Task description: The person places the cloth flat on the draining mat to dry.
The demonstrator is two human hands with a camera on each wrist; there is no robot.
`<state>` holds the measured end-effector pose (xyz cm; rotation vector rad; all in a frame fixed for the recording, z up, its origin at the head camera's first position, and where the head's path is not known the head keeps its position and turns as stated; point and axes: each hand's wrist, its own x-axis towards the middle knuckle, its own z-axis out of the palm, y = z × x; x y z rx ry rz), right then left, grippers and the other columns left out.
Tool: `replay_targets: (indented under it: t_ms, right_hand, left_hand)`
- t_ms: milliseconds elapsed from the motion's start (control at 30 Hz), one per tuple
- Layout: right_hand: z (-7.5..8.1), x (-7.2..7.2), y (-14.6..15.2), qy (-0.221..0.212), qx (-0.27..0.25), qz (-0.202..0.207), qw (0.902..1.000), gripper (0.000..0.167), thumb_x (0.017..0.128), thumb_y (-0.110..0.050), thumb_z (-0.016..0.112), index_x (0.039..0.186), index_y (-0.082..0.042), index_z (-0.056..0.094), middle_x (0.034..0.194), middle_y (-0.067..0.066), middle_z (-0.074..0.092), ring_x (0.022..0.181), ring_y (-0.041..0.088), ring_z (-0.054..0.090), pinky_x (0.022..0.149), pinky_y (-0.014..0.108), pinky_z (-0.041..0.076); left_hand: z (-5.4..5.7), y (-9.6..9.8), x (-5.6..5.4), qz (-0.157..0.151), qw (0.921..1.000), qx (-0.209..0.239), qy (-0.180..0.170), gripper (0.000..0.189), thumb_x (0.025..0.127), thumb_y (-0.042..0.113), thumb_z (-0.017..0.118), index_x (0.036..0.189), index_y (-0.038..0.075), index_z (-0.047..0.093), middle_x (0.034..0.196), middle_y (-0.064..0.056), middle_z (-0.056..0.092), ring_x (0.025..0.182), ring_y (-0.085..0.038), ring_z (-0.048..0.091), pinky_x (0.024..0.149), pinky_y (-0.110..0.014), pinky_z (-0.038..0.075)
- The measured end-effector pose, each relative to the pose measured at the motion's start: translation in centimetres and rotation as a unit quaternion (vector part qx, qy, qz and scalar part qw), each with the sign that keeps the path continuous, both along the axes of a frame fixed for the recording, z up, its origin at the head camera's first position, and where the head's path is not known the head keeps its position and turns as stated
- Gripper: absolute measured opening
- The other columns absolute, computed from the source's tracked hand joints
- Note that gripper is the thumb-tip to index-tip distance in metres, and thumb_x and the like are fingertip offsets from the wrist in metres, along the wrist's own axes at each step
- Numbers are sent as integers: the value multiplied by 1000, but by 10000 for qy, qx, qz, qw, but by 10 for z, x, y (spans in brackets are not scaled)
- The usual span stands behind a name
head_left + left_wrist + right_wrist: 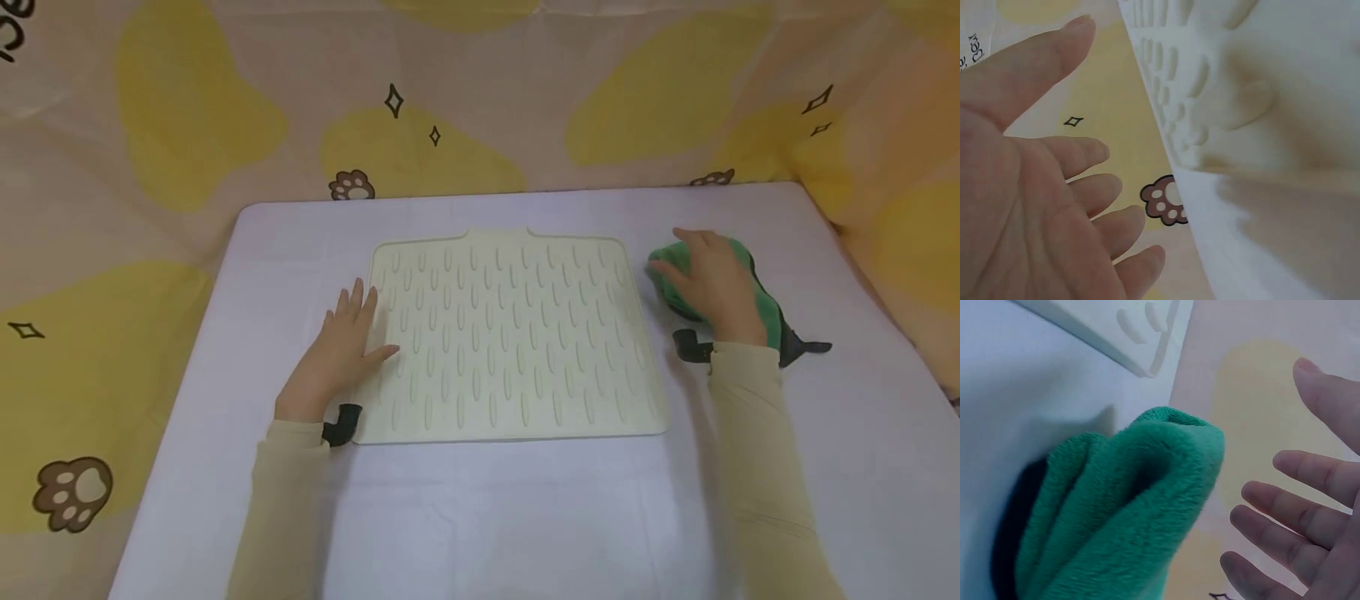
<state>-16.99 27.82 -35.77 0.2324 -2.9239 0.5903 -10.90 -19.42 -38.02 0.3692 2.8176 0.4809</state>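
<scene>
A cream ribbed mat (491,333) with rows of long raised ovals and a wide tab at its far edge lies flat on the table. My left hand (333,358) hovers by the mat's left edge, fingers spread and nothing in them. In the left wrist view its palm (1029,206) shows beside the mat (1222,69). To the mat's right, a bunched green plush cloth (738,258) with dark trim sits under my right hand (720,283). The right wrist view shows the cloth (1122,512) folded and standing up, apart from the loosely spread fingers (1285,531).
A white cloth-covered table (487,517) carries everything. Behind it and along the sides hangs a patterned curtain (465,100) with yellow patches and paw prints. Black wrist straps (692,346) stick out at the cuffs of both beige sleeves (765,467).
</scene>
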Motion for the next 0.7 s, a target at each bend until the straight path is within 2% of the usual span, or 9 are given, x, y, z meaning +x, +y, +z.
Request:
replay_targets:
  t_ms: [133,267,467,700]
  right_hand:
    - [-9,6,1,242,-169,-132,9995,55,89,-25,67,127,11,50,126,34,48,118,49,42,98,58,34]
    - [-14,12,3,218,-454,-361,9981,52,89,-22,67,125,11,51,125,34,48,119,48,41,99,57,32]
    - [-26,19,3,78,-475,-759,9960,51,90,-20,65,128,10,48,125,34,46,116,48,42,93,59,36]
    - [-38,20,-6,112,-364,-845,9957,49,88,-14,67,125,12,50,124,33,47,113,48,44,89,59,39]
  left_hand:
    - [-8,1,6,102,9987,370,-332,87,94,35,57,148,-5,1,154,-21,-12,141,-39,-7,111,-56,3]
    - [-12,1,9,124,9972,608,-420,85,95,35,55,148,-4,1,154,-21,-12,141,-37,-6,112,-54,3]
    - [-18,0,8,139,9954,758,-575,85,96,34,54,147,-7,1,154,-21,-11,142,-35,-6,112,-52,2]
    - [-27,-2,11,181,9955,614,-692,84,96,32,54,146,-10,2,154,-21,-9,142,-33,-6,113,-49,4]
